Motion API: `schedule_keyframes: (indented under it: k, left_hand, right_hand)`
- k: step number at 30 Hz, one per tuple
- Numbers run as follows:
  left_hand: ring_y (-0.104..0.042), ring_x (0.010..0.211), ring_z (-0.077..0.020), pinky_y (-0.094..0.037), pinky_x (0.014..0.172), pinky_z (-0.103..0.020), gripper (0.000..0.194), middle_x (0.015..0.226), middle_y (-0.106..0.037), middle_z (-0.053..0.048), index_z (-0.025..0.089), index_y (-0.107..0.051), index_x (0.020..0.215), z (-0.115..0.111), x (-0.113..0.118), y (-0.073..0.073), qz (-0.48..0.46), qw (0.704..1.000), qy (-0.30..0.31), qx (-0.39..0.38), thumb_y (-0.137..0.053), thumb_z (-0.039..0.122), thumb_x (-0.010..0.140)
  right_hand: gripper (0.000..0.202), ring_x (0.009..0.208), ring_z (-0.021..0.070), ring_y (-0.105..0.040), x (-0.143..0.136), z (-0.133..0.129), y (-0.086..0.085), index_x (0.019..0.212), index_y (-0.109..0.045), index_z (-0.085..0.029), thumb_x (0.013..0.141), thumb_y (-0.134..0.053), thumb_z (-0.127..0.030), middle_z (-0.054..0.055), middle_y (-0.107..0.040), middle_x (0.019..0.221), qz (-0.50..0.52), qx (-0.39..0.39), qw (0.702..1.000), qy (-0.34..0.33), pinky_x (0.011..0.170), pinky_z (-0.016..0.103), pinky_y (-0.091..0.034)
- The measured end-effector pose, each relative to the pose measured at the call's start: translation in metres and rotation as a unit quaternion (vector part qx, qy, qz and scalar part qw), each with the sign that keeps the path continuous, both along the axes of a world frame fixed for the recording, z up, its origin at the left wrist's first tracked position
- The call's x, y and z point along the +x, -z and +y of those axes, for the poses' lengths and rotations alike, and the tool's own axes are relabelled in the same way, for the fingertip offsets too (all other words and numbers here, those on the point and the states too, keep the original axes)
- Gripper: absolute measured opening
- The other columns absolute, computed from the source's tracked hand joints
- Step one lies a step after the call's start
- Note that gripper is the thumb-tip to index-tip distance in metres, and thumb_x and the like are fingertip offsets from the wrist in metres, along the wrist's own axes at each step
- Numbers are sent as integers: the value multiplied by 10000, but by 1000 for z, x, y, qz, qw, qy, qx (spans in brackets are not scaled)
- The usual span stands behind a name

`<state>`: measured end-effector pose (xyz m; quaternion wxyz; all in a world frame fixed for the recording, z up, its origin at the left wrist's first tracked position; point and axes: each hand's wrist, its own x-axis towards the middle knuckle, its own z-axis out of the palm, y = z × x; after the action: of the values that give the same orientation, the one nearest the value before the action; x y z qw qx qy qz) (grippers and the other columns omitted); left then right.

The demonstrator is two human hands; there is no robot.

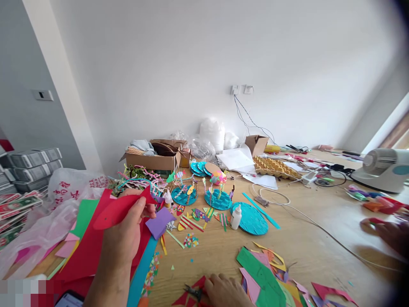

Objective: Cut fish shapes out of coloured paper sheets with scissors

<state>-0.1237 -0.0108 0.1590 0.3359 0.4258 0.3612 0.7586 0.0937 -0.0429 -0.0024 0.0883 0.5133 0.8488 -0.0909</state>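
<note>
A red paper fish cutout (116, 209) with a small dark dot near one end is pinched in my left hand (132, 224), raised above a stack of coloured sheets. Beneath it lies a large red sheet (86, 243). My right hand (225, 292) rests low on the table, fingers spread downward, beside a small black cutting tool (193, 291); its handle end is hidden. Red paper scraps (188, 297) lie under that tool. Right of my right hand is a green paper offcut (262, 275). A purple piece of paper (160, 223) lies past my left wrist.
Blue discs with paper decorations (219, 199), a white glue bottle (236, 217) and a plain blue disc (251, 218) stand mid-table. Behind are a cardboard box (151, 161) and egg tray (276, 167). A cable (322, 226) crosses rightward, near a fan (380, 168) and another person's hand (388, 232).
</note>
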Motion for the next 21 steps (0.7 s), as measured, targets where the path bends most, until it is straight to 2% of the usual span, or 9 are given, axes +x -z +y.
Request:
schedule_keyframes:
  k: [5,9,12,14,16,17,19,20,21]
  left_hand:
    - [-599,498,-116,-498,451,-195,57,570,-641,34,170,-648,709,-4,0,-4,-2,1000,-2,4,-682,208,682]
    - [-594,498,-121,-492,443,-197,49,566,-640,28,172,-640,700,-4,-3,-5,-8,1000,-16,2,-675,206,687]
    - [-586,491,-121,-481,431,-194,50,554,-630,32,177,-636,684,-3,-4,-5,-10,1000,-15,6,-679,202,680]
    - [-581,490,-119,-479,430,-193,51,550,-629,31,177,-636,673,-2,-2,-6,-4,1000,-9,9,-678,206,681]
    - [-576,492,-119,-479,431,-194,61,544,-627,33,179,-633,659,-2,2,-6,-1,1000,0,2,-673,214,689]
    - [-575,496,-118,-483,439,-197,64,544,-627,35,181,-632,661,-2,4,-6,0,1000,9,-3,-668,219,697]
    - [-573,504,-116,-490,460,-202,66,548,-626,40,184,-630,673,-3,10,-4,1,999,30,-16,-664,226,711]
    - [-574,512,-115,-492,469,-204,67,560,-628,41,184,-630,681,-3,12,-2,2,999,40,-22,-665,230,715]
    - [-576,520,-115,-491,476,-205,67,571,-629,42,184,-630,693,-3,14,0,3,999,46,-27,-670,234,716]
  right_hand:
    - [350,891,314,-707,-3,0,-12,1022,-696,-124,811,-455,17,180,-730,951,-23,-31,999,23,696,335,-558]
    - [282,856,317,-713,7,-3,-36,947,-722,-104,786,-500,-38,195,-732,941,-15,-73,997,14,606,285,-513]
    - [230,796,240,-705,21,-8,-63,893,-711,-178,768,-530,-113,108,-747,919,43,-84,995,11,548,231,-437]
    - [142,646,185,-641,28,-7,-80,783,-679,-194,717,-559,-154,48,-720,760,164,-92,980,72,485,224,-350]
    - [72,574,130,-531,29,-2,-95,710,-610,-180,668,-562,-148,-1,-626,642,322,-110,934,111,491,215,-314]
    - [44,553,110,-476,27,3,-101,699,-578,-176,656,-579,-168,-22,-570,610,407,-132,896,119,496,210,-307]
    - [153,521,88,-396,17,12,-113,718,-552,-174,643,-643,-273,-53,-485,578,553,-184,802,128,497,206,-297]
    - [233,512,84,-379,10,16,-119,730,-552,-175,632,-682,-341,-60,-470,572,602,-205,760,134,495,207,-293]
    - [290,497,84,-373,3,20,-125,718,-545,-178,626,-703,-403,-63,-461,552,636,-209,730,137,484,208,-287]
